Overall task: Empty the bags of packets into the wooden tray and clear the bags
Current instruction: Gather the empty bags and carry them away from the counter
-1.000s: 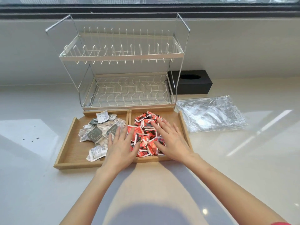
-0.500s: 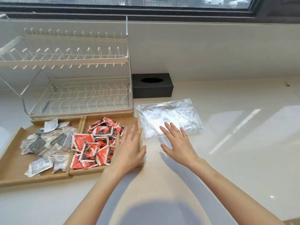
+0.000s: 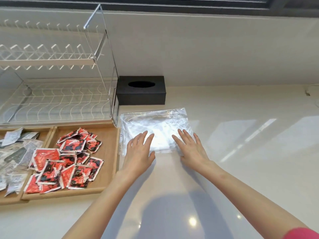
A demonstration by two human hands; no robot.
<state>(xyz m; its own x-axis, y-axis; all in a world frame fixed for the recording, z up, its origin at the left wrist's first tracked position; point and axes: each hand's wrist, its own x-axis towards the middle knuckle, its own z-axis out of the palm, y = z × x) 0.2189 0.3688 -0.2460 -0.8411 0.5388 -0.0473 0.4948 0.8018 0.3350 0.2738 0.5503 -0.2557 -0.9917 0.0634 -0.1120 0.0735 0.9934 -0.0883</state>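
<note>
At the far left we see grey and white packets (image 3: 15, 152) heaped in the left compartment of the tray (image 3: 110, 169), only part of which is in view. The right compartment holds a loose pile of red packets (image 3: 65, 161), many overlapping, with bare wood showing along its right side. Behind the tray stands a two-tier white wire rack (image 3: 57, 94), its front edge just beside the tray's back wall.

Next comes our left hand (image 3: 138, 152), palm down, fingers straight and slightly spread. Its fingers lie over the near left part of the bags (image 3: 155, 125); we cannot tell whether the palm presses down or only hovers just above. It has hold of nothing.

The bags are clear plastic, flat and crinkled, lying on the pale counter (image 3: 241, 135) just to the right of the tray, the left edge touching or nearly touching the tray's right wall. Bright glare covers the middle, so we cannot tell how many bags are stacked there. No packets show inside.

Behind the bags, against the wall, sits a black box (image 3: 141, 95) with an oval slot on top, just beside the rack's right leg.

Our right hand (image 3: 191, 147) is likewise flat, fingers extended and a little apart, laid over the near right part of the bags, grasping nothing. A pink sleeve (image 3: 302, 233) shows at the lower right corner.
</note>
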